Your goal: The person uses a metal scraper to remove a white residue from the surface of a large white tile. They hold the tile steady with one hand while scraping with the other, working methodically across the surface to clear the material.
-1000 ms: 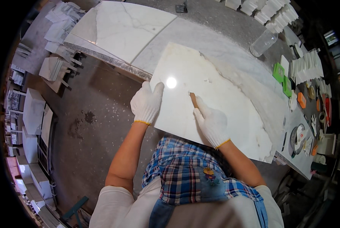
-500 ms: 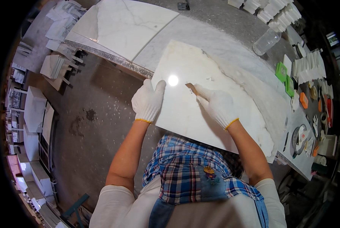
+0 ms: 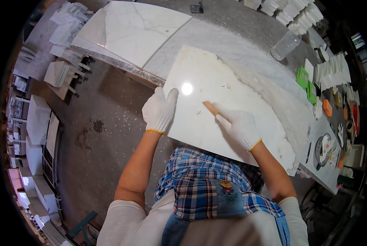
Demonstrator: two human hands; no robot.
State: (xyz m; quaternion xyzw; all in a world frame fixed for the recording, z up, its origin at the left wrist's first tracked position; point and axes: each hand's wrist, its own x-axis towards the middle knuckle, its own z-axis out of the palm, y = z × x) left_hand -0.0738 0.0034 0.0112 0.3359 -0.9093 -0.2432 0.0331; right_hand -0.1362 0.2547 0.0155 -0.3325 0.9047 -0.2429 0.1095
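Observation:
A glossy white marble-look tile (image 3: 200, 127), with a grey vein near its right side, lies tilted on the bench before me. My left hand (image 3: 159, 108), in a white knit glove, grips its left edge with the thumb on top; the other fingers are partly hidden. Over the middle of the tile my gloved right hand (image 3: 241, 125) holds a small flat brown scraper-like piece (image 3: 210, 108), its exact kind unclear. Small white bits lie on the tile, one (image 3: 198, 112) left of the brown piece and others (image 3: 225, 86) farther off.
Another marble-look tile (image 3: 138, 30) lies at the far left of the bench. A clear plastic bottle (image 3: 286, 45) is at the far right. Green boxes (image 3: 302, 77), an orange block (image 3: 327, 108), a round dish (image 3: 323, 149) and stacked white pieces (image 3: 333, 71) crowd the right side.
My right hand and the brown piece have moved right and nearer to me. A white bit now shows on the tile left of the piece. My left hand has stayed put.

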